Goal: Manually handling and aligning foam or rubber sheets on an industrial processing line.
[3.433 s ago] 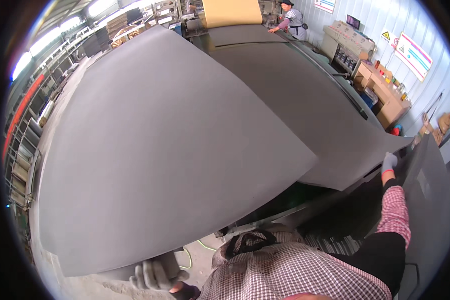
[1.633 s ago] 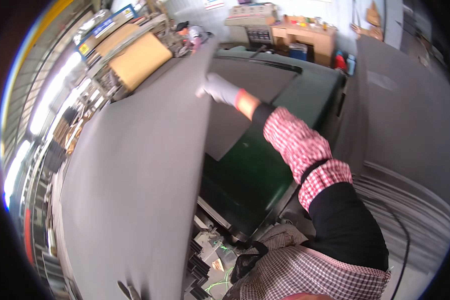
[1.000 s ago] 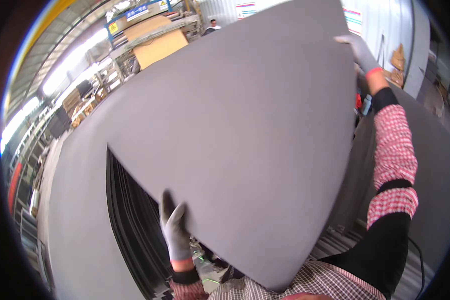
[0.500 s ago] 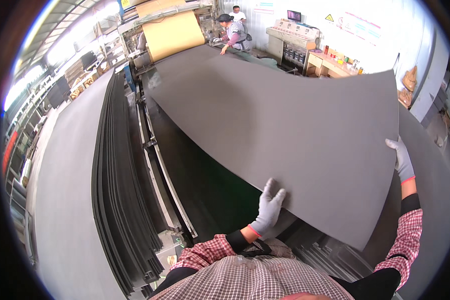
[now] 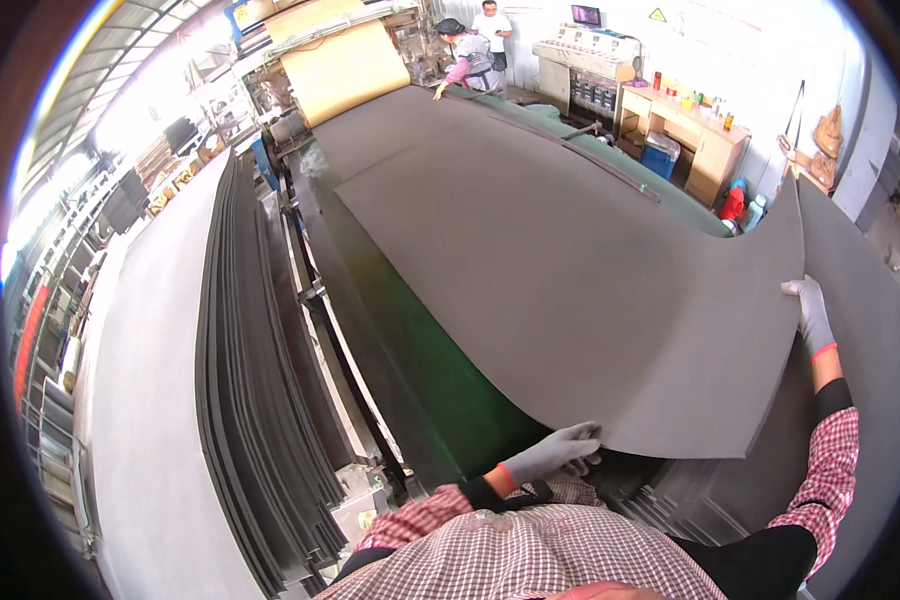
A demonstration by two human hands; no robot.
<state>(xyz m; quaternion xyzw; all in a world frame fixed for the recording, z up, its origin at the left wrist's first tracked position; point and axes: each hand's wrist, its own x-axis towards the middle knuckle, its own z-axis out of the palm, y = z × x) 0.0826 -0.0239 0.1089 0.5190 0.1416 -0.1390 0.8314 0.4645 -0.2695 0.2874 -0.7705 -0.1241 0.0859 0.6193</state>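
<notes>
Right hand point(image 5: 812, 314) grasps gray sheet point(image 5: 580, 270) extending forward-left; left hand point(image 5: 556, 453) at edge, hold unclear.

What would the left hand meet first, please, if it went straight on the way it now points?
The left hand would most likely meet the large grey sheet at its near edge, though depth is unclear and they may already touch.

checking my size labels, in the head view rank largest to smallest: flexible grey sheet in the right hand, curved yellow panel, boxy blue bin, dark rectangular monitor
1. Flexible grey sheet
2. Curved yellow panel
3. Boxy blue bin
4. Dark rectangular monitor
Nearness enlarges the sheet.
</notes>
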